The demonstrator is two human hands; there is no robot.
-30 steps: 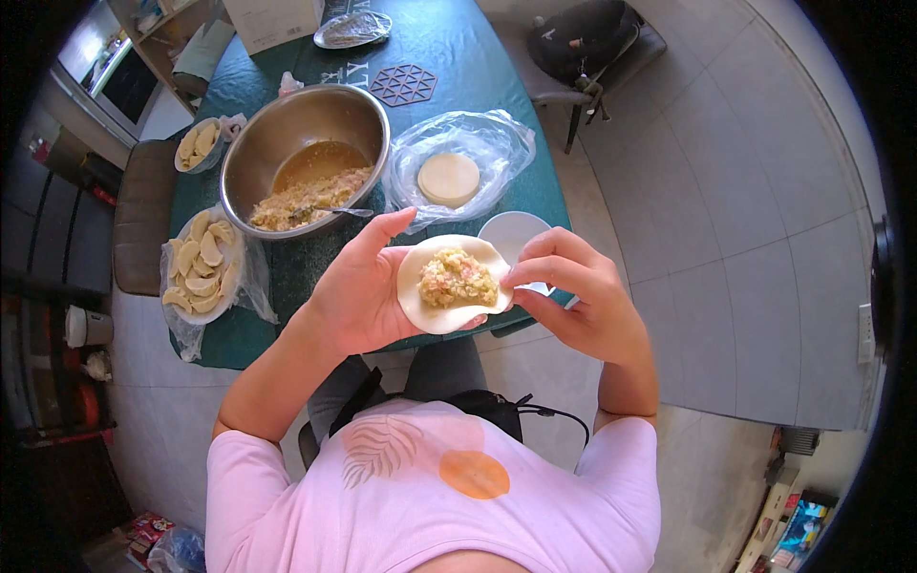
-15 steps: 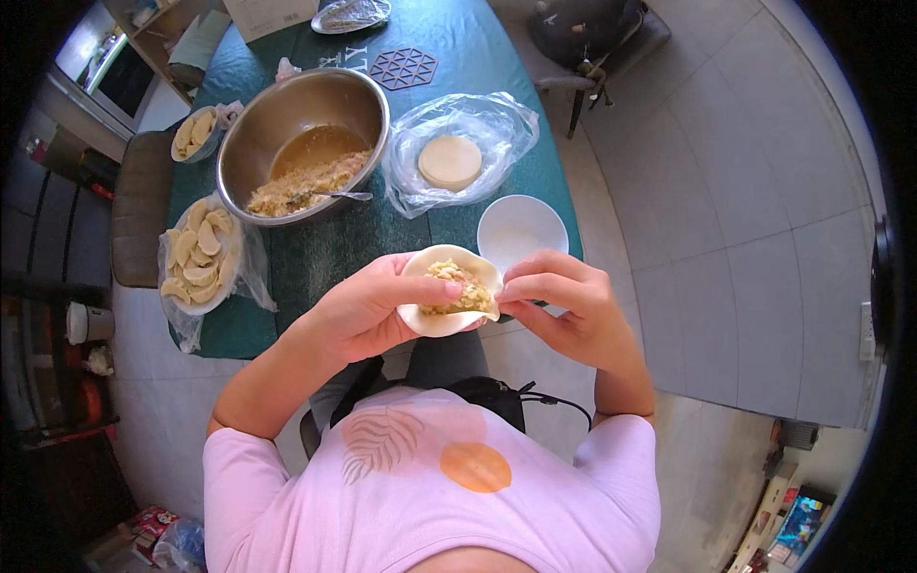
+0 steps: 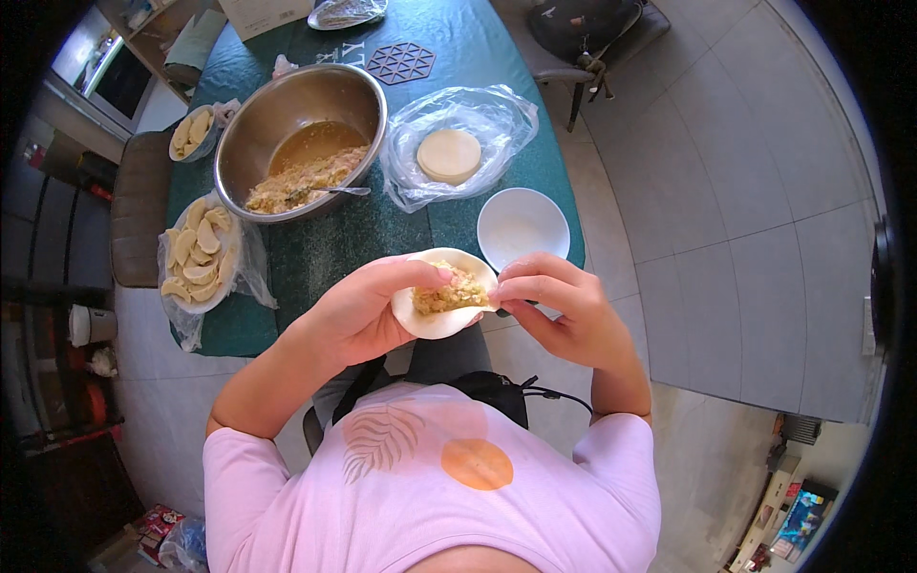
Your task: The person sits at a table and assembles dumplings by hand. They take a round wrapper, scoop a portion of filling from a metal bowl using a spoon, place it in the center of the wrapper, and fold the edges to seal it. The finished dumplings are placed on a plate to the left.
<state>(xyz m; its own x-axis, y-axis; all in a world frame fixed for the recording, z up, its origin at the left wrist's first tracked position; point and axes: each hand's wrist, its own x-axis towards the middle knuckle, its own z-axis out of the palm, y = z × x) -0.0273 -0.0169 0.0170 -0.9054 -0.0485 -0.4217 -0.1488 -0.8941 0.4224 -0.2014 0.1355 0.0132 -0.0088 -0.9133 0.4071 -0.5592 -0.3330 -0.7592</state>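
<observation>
left hand point(image 3: 368, 306) grips a wrapper point(image 3: 435, 327), right hand point(image 3: 559, 310) pinching its edge; steel bowl point(image 3: 272, 107) holds filling point(image 3: 310, 181), plate point(image 3: 198, 307) dumplings point(image 3: 199, 253).

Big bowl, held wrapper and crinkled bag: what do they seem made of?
Big bowl: metal, likely stainless steel, judging by its smooth, greyish wall and soft sheen.
Held wrapper: probably raw dough, pale and matte, its thin edge curving softly.
Crinkled bag: thin, glossy plastic film, see-through, with bright glints along its folds.
</observation>
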